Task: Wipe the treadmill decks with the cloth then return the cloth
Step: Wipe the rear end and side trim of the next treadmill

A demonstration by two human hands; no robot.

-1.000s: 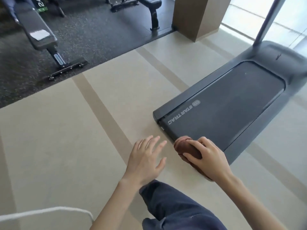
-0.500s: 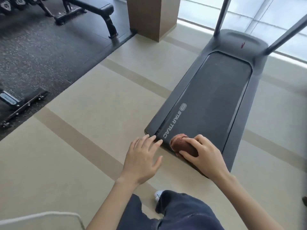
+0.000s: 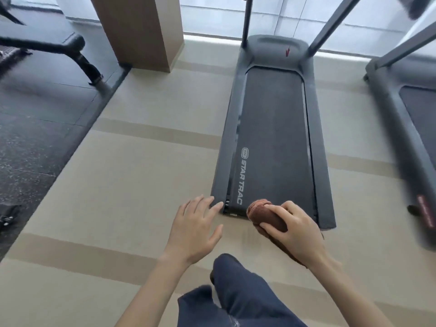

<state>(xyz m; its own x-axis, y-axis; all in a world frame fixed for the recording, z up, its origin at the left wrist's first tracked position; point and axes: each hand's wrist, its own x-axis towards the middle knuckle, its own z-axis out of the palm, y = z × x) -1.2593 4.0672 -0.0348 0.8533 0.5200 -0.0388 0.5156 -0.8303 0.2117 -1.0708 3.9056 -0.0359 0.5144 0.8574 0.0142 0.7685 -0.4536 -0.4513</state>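
Two hands at the near end of a dark grey treadmill deck (image 3: 273, 142)
The right hand (image 3: 293, 228) grips a rolled reddish-brown cloth (image 3: 265, 215) over the deck's near edge; the left hand (image 3: 195, 228), fingers spread and holding nothing, hovers just left of it

Bunched brown cloth (image 3: 264, 214) at, seemingly, treadmill deck (image 3: 274, 142) end

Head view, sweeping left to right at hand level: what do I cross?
Black rubber mat → left hand → cloth, gripped by the right hand → second treadmill. The near treadmill overlaps the cloth and right hand, so it is left out.
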